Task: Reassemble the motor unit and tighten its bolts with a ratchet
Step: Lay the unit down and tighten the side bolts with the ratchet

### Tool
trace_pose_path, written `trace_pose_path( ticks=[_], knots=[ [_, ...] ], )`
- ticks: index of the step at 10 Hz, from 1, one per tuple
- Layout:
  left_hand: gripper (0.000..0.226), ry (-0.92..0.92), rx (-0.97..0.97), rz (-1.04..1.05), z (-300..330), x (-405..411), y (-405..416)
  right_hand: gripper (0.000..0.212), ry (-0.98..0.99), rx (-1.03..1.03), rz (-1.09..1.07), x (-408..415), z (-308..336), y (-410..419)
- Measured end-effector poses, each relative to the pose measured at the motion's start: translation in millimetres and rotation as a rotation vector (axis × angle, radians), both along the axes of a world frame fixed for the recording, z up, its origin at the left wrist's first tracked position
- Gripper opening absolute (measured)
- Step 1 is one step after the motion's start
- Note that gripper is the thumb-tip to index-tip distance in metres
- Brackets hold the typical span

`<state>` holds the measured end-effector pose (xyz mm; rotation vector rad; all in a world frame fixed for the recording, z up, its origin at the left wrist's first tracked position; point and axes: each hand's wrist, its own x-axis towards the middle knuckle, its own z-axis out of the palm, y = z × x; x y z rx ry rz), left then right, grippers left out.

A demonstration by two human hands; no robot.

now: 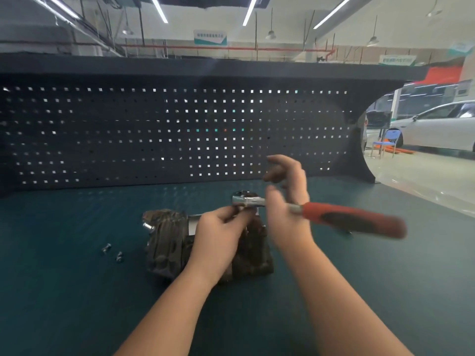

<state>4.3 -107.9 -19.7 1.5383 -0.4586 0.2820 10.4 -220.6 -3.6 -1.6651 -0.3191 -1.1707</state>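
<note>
The dark, grimy motor unit [167, 242] stands on the green bench mat [77, 304] in the middle of the view. A ratchet [352, 219] with a red and black handle lies level above it, its silver head [246, 201] over the unit's top. My left hand [221, 235] pinches the socket end just under the ratchet head. My right hand [288, 199] is blurred beside the ratchet's metal shank, fingers spread and relaxed, thumb and palm against the shank. Two loose bolts [111, 251] lie on the mat left of the unit.
A dark pegboard [154, 132] walls off the back of the bench. The bench's right edge [424, 201] opens onto a workshop floor with a white car [437, 127] and a blue chair [385, 143].
</note>
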Motion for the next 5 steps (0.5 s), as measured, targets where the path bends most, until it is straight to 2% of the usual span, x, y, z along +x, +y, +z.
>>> trace_pose_path(
  ticks=[1, 2, 3, 4, 5],
  knots=[
    [0.009, -0.029, 0.021, 0.022, -7, 7, 1, 0.039, 0.135, 0.152, 0.159, 5, 0, -21],
    [0.012, 0.037, -0.063, -0.014, -9, 5, 2, 0.055, 0.036, 0.137, 0.103, 3, 1, 0],
    [0.016, 0.033, -0.018, 0.084, -6, 0, -9, 0.059, -0.059, -0.02, 0.042, -2, 3, 36],
    [0.012, -0.023, 0.264, 0.258, -16, -5, 7, 0.048, -0.204, -0.349, -0.124, -8, 1, 34],
    [0.021, -0.078, 0.109, 0.058, -7, 3, -1, 0.034, -0.134, -0.222, -0.137, 0, -2, -3]
  ],
)
